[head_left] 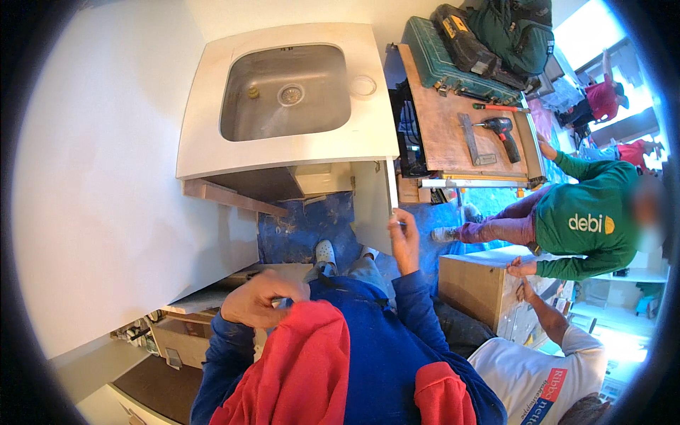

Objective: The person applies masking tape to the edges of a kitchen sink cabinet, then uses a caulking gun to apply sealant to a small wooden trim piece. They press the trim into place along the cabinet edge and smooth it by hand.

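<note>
My right hand (pixel 405 242) is raised at the front edge of a white cabinet side panel (pixel 374 202), its fingers bent together. A small thing seems to be between the fingertips, too small to name. My left hand (pixel 261 299) is held in front of my body, beside the red cloth (pixel 309 358) over my blue sleeve. Its fingers are curled inward, and whatever they hold is hidden. Ahead, a pale countertop (pixel 283 157) carries a steel sink (pixel 319 117) with a round drain. Beneath it, the cabinet front is uncovered, showing a brown board (pixel 262 183) inside.
To the right, a wooden worktable (pixel 439 134) bears a cordless drill (pixel 501 134), a try square (pixel 471 138) and a teal tool case (pixel 453 67). A person in green (pixel 584 212) and another in white (pixel 538 372) stand by a wooden cabinet (pixel 471 287). A white wall (pixel 106 177) rises left.
</note>
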`<state>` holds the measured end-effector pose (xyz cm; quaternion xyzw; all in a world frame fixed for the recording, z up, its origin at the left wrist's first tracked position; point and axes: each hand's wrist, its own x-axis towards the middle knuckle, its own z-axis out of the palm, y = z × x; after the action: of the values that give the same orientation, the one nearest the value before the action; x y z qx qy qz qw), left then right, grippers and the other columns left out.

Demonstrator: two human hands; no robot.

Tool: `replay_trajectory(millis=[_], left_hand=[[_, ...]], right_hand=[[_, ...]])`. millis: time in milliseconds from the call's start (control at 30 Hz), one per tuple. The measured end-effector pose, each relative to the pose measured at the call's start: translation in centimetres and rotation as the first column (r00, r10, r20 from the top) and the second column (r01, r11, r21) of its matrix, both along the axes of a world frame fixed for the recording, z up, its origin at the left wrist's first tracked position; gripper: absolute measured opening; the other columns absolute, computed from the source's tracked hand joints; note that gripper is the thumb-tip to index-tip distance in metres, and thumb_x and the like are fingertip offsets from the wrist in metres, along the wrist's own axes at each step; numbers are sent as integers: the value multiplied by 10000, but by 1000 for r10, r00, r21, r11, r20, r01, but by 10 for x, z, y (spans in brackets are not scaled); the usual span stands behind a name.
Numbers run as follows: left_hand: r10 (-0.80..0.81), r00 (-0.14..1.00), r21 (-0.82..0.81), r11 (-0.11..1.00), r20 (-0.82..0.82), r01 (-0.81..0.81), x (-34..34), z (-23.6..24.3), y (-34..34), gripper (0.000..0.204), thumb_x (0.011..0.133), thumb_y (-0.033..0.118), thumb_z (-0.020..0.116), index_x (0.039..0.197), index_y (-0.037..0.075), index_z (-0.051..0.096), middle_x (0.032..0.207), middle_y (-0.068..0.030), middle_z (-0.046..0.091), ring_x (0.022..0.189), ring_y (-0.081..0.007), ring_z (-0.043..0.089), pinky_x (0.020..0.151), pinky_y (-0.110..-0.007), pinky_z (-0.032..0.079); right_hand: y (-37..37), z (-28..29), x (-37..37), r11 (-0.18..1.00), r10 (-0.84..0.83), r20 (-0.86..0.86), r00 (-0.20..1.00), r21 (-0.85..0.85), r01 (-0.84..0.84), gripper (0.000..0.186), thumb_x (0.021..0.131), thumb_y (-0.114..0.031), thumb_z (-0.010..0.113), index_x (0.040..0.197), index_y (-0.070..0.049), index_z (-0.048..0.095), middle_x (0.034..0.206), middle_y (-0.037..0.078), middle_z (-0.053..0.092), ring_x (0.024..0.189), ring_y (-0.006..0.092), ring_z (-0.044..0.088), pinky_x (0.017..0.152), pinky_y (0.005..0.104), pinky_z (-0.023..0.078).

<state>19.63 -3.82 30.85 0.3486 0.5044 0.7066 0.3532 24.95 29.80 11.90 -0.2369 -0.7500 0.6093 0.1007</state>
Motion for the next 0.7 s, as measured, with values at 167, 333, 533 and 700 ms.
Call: replay_trajectory(millis=[167,333,533,700], left_hand=[[508,693,317,638,512,-702,25,10,57,157,916,220,671,816,131,590,714,-67,594,655,-287,592,620,-429,511],[430,716,511,505,550,-696,30,40,87,163,946,257,650,875,116,607,775,-68,615,703,-260,597,657,-408,511],[183,968,611,751,172,-251,16,73,81,206,983,301,624,946,99,627,849,-70,640,761,-228,604,700,-382,512],[-67,986,461,878,-152,130,-10,88,48,258,1013,338,602,1005,84,644,910,-71,661,809,-201,610,736,-360,512]], right_hand=[[55,-39,38,840,-86,222,971,540,-49,313,944,-240,654,1146,-4,691,1077,148,693,991,268,658,880,391,516],[62,-68,70,958,54,434,899,231,-169,328,890,-258,678,1133,-43,729,1082,270,667,1028,423,645,913,465,516],[30,-74,77,966,56,376,925,212,-145,349,887,-286,671,1147,-65,749,1164,276,673,1070,424,652,942,467,513],[-4,-62,65,875,220,375,901,333,-352,341,911,-279,674,1169,-60,711,1051,229,669,1044,325,646,937,408,511]])
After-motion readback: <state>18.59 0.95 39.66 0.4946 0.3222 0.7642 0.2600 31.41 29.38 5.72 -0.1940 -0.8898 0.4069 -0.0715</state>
